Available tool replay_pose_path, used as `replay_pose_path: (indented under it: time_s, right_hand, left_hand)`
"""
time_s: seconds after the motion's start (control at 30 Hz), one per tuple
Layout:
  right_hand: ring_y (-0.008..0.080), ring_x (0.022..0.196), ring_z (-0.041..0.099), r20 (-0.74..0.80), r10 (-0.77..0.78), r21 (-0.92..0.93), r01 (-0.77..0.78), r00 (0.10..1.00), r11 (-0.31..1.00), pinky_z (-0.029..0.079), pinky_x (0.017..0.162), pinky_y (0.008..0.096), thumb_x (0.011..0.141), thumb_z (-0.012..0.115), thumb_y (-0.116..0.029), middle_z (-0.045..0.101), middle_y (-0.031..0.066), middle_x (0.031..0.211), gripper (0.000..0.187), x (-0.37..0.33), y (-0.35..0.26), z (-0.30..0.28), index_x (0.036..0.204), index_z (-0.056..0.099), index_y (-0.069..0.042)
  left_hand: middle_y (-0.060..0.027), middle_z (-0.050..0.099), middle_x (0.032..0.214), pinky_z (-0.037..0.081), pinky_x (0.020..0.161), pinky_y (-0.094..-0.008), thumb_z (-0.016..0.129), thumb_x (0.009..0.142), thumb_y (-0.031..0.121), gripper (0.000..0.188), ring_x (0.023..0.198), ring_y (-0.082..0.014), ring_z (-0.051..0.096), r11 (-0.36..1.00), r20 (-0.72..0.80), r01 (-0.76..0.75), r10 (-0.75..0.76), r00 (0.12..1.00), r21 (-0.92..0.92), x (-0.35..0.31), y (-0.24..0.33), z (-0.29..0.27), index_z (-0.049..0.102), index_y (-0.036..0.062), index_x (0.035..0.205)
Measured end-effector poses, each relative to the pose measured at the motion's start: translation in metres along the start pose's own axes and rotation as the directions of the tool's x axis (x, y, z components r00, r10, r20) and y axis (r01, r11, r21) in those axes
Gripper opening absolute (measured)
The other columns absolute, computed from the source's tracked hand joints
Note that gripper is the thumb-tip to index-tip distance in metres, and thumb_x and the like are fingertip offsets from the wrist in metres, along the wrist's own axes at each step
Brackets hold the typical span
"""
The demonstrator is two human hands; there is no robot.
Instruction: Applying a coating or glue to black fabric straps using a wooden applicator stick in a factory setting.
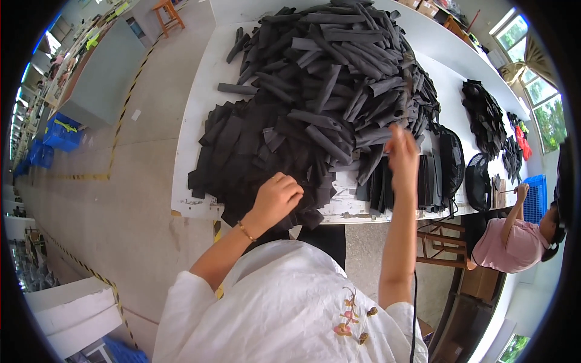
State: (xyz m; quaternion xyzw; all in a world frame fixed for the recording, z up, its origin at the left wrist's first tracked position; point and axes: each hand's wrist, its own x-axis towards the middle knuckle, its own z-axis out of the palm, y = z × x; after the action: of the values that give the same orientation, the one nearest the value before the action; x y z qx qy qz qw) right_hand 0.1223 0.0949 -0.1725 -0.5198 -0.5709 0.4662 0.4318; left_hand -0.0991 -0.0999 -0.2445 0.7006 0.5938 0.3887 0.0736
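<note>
A large heap of dark grey rolled fabric tubes [351, 54] lies across the white table [196, 136]. In front of it, at the left, spreads a pile of flat black fabric pieces [242, 145]. My left hand [278, 196] is over the near edge of this pile, fingers curled in; what they hold, if anything, is hidden. Further right, my right hand [402, 154] is raised beside the grey tubes, its fingers smeared by motion. Below and beside that hand, dark strips stand in a neat row [430, 181] at the table's front edge.
Two black mesh-covered round objects [451, 163] stand right of the row. Beyond them lie more black pieces [484, 115]. At the right a co-worker in a pink top [508, 242] sits near a blue crate [535, 196]. A wooden stool [167, 15] stands at the far left.
</note>
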Motion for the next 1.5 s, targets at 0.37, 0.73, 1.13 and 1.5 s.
replay_pose_path:
  time_s: [0.37,0.73,1.13,1.5]
  right_hand:
    - [0.0061,0.064,0.048,0.087,0.146,-0.188,-0.127,0.985,0.974,0.038,0.056,0.0223,0.095,0.056,-0.014,0.054,-0.0001,0.069,0.021,-0.163,0.107,-0.055,0.103,0.062,0.004]
    - [0.0092,0.061,0.053,0.144,0.12,-0.23,-0.084,0.982,0.97,0.043,0.055,0.0261,0.093,0.06,-0.012,0.061,0.0071,0.069,0.018,-0.183,0.1,-0.034,0.105,0.062,0.001]
    - [0.0117,0.059,0.054,0.299,-0.006,-0.123,0.045,0.954,0.991,0.045,0.055,0.0249,0.092,0.054,0.001,0.057,0.006,0.076,0.021,-0.204,0.06,-0.014,0.113,0.057,0.002]
    - [0.0306,0.063,0.062,0.348,-0.28,-0.41,0.414,0.895,0.813,0.05,0.055,0.0383,0.086,0.06,0.001,0.061,0.0124,0.083,0.026,-0.206,0.046,-0.005,0.111,0.061,-0.008]
  left_hand:
    - [-0.0074,0.057,0.071,0.047,0.062,-0.0384,0.069,0.083,0.021,0.023,0.07,-0.029,0.056,0.966,-0.165,0.215,-0.19,0.968,0.147,0.052,-0.019,0.025,0.059,0.006,0.069]
    - [-0.0073,0.064,0.077,0.051,0.069,-0.0375,0.074,0.074,0.022,0.017,0.078,-0.0276,0.063,0.912,-0.005,0.301,-0.312,0.95,0.278,0.059,-0.042,0.038,0.066,0.007,0.071]
    - [-0.0015,0.062,0.085,0.051,0.067,-0.0209,0.073,0.073,-0.007,0.036,0.073,-0.0115,0.063,-0.099,0.297,0.344,-0.748,0.593,-0.934,0.014,-0.015,-0.04,0.057,0.0053,0.103]
    - [-0.0051,0.063,0.088,0.054,0.07,-0.0245,0.07,0.08,-0.005,0.043,0.077,-0.013,0.064,-0.093,0.121,0.082,-0.863,0.491,-0.992,0.043,-0.028,-0.015,0.048,0.0014,0.116]
